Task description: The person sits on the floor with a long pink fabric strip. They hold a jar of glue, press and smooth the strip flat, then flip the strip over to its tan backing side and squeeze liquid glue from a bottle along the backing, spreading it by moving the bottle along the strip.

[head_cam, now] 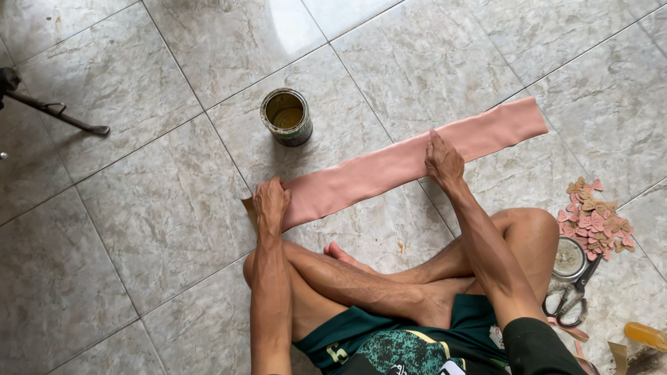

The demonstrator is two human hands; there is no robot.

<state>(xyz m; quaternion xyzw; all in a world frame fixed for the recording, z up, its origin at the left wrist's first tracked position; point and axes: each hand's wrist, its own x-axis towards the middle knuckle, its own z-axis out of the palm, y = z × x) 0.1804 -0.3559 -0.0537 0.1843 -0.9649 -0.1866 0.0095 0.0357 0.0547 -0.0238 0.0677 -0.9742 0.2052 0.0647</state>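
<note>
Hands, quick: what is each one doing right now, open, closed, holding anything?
Left hand: open, palm down, pressing the near end of the pink strip on the floor.
Right hand: open, flat on the strip's middle, gripping nothing.

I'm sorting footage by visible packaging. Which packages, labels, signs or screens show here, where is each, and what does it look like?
Open tin can: on the floor tiles above the pink strip; round, rusty rim, dark label band on its side.
Bottle: lower right edge; yellowish, lying down, mostly cut off.
No signs or screens in view.
</note>
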